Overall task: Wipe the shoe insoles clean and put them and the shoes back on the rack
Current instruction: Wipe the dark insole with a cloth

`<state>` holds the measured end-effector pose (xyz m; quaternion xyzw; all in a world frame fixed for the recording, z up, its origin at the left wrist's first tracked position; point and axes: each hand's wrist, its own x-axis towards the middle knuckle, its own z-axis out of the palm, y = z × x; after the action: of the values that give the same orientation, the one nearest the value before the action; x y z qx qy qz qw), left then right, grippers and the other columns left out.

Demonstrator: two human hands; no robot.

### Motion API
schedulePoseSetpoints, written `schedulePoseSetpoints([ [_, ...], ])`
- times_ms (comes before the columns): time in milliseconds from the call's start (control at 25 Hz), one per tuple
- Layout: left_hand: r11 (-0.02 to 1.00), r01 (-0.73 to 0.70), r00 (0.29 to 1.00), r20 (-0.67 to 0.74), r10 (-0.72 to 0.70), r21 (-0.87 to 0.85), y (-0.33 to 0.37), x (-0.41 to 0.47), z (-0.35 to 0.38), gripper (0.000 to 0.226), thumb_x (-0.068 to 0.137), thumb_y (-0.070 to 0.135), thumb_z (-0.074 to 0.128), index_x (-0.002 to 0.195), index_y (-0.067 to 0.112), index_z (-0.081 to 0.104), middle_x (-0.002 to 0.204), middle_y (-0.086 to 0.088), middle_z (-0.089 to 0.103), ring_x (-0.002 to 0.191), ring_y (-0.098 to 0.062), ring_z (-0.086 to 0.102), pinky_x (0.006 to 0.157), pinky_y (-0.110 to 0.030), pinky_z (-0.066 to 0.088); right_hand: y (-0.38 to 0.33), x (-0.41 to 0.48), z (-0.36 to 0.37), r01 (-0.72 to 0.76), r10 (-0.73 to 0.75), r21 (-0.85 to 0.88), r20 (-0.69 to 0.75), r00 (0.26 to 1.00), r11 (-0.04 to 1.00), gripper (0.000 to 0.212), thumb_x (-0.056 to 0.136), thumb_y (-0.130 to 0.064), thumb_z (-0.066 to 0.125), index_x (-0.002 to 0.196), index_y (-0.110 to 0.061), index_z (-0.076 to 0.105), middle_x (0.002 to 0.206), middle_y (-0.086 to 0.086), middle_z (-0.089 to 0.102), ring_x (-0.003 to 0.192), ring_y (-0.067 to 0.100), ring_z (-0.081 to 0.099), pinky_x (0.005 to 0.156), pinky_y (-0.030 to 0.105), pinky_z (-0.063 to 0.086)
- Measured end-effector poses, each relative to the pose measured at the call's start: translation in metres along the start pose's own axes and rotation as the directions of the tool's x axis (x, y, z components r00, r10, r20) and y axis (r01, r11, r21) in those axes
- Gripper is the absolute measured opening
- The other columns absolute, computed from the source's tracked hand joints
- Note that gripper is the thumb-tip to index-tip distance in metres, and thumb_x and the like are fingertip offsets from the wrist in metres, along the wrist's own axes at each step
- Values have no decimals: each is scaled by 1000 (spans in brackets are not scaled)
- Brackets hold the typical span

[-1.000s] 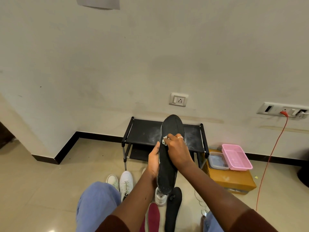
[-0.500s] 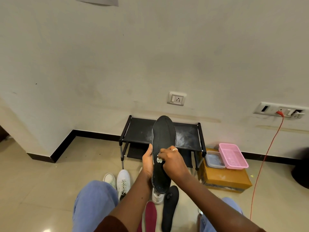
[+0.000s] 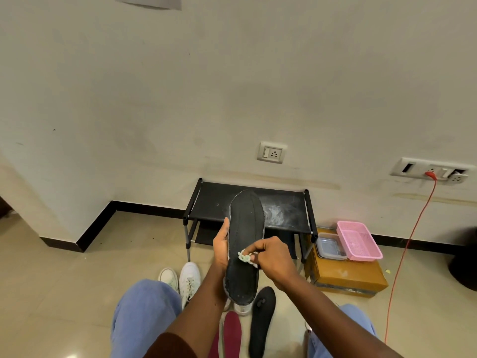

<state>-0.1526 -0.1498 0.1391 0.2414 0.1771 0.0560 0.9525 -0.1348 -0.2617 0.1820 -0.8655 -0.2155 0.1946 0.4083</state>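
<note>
A long black insole (image 3: 245, 236) stands upright in front of me, gripped along its left edge by my left hand (image 3: 221, 244). My right hand (image 3: 273, 257) pinches a small crumpled pale wipe (image 3: 244, 257) against the insole's middle. Behind it stands the low black shoe rack (image 3: 284, 202), its top shelf smeared with white marks. On the floor below lie a second black insole (image 3: 262, 319), a maroon insole (image 3: 231, 334), and a pair of white sneakers (image 3: 184, 279). Another white shoe (image 3: 241, 308) is partly hidden behind the held insole.
A cardboard box (image 3: 346, 277) right of the rack carries a pink basket (image 3: 358, 240) and a clear plastic container (image 3: 330, 246). An orange cable (image 3: 410, 244) hangs from the wall sockets to the floor. My blue-trousered knees (image 3: 144, 313) frame the bottom. The tiled floor spreads wide to the left.
My right hand with the wipe has slid down the insole from its upper part to the middle. The left hand keeps its hold on the insole's edge.
</note>
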Motion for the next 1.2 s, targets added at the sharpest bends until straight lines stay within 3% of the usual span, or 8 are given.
schedulePoseSetpoints([
  [120,996,17,1000,-17,-18,-88,2,5,-5,62,80,51,44,98,-1,73,99,-20,68,82,-30,70,68,-38,59,3,-8,7,110,-105,-104,46,993,989,23,84,0,59,95,-13,74,94,-2,70,91,2,58,81,1,40],
  [200,997,33,999,-22,-35,-75,0,1,2,59,84,49,44,112,1,64,104,-19,65,85,-29,68,71,-35,59,6,-16,20,273,-300,-338,-28,954,901,29,80,4,59,92,-17,74,94,-5,71,89,10,62,81,19,49],
  [320,999,-30,998,-54,29,-27,-4,1,7,31,82,33,66,81,3,74,75,-14,72,63,-21,71,52,-25,57,17,-9,30,418,-535,-538,-74,842,732,29,59,8,73,79,-14,72,82,1,69,72,20,63,58,31,54],
  [440,998,23,999,46,-21,-51,-12,-4,11,45,48,24,90,83,-1,75,83,-17,72,74,-25,72,62,-32,59,17,25,19,345,-517,-603,-133,846,719,23,63,7,74,81,-7,71,86,10,68,76,28,63,60,32,54],
  [640,994,95,995,5,-95,-62,-14,-5,9,51,93,35,41,77,2,77,81,-16,72,70,-25,72,57,-31,59,2,82,-9,245,-464,-654,-183,866,716,20,86,3,49,94,2,67,105,18,61,98,36,54,75,36,45],
  [800,994,102,987,131,-97,-34,-4,-15,17,49,47,26,92,83,-3,75,85,-22,72,72,-31,71,56,-39,58,3,85,-11,272,-467,-576,-222,856,771,26,87,4,49,101,-3,70,107,14,65,99,33,57,80,34,45],
  [1000,987,159,971,189,-149,-35,-17,-16,26,38,76,33,60,77,0,76,79,-18,72,67,-28,71,56,-36,59,15,72,-28,275,-458,-500,-290,841,821,28,83,10,51,100,-2,71,106,15,66,100,28,58,83,25,39],
  [1200,996,2,990,144,11,-90,-12,9,21,54,37,22,95,82,-1,76,81,-16,72,72,-24,71,61,-30,58,17,35,-11,441,-582,-478,-198,788,759,32,62,18,62,82,-4,74,87,10,70,80,27,66,71,25,49],
])
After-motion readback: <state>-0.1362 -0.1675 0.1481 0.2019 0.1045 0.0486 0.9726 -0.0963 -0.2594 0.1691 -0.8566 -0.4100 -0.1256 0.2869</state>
